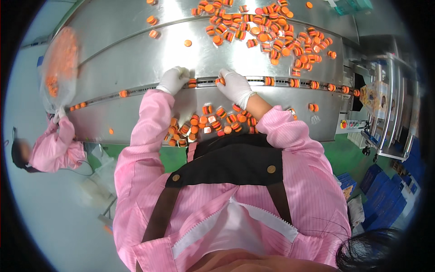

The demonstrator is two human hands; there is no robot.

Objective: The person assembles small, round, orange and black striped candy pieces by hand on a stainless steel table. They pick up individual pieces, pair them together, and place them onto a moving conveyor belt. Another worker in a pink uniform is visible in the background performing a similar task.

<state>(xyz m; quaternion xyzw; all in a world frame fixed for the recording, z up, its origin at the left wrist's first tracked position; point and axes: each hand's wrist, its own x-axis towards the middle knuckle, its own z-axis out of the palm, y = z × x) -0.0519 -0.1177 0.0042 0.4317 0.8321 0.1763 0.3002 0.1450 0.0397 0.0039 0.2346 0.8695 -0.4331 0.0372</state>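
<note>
A narrow conveyor channel [152,86] crosses the steel table from left to right, carrying orange burger-shaped candies [269,81] spaced apart. My left hand [172,80], in a white glove, is over the channel with its fingers curled together; whatever they hold is hidden. Just right of those fingers a layered candy [192,83] sits on the channel. My right hand [235,88], also gloved, pinches another burger-shaped candy [219,81] at the channel between thumb and fingers. Several loose candies [217,124] are heaped between my forearms, close to my black apron.
A big pile of the same candies [272,34] spreads across the far table. At the left a co-worker [54,140] in pink grips a large clear bag of orange pieces [63,63]. A machine [380,109] stands at the channel's right end. Blue crates [385,195] are at lower right.
</note>
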